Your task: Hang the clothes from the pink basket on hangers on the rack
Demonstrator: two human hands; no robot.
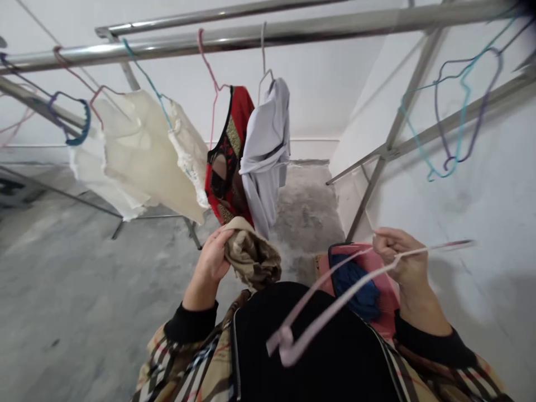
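Currently, left hand [211, 262] clamps one beige garment [251, 254], right hand [408, 268] one pink hanger [335, 293]; three further garments [226, 156] hang ahead.

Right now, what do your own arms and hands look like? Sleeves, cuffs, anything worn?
The left hand and right hand are bare, with no gloves. The arms wear a beige plaid left sleeve and right sleeve, checked with black and red lines. They end in a black knit left cuff and right cuff.
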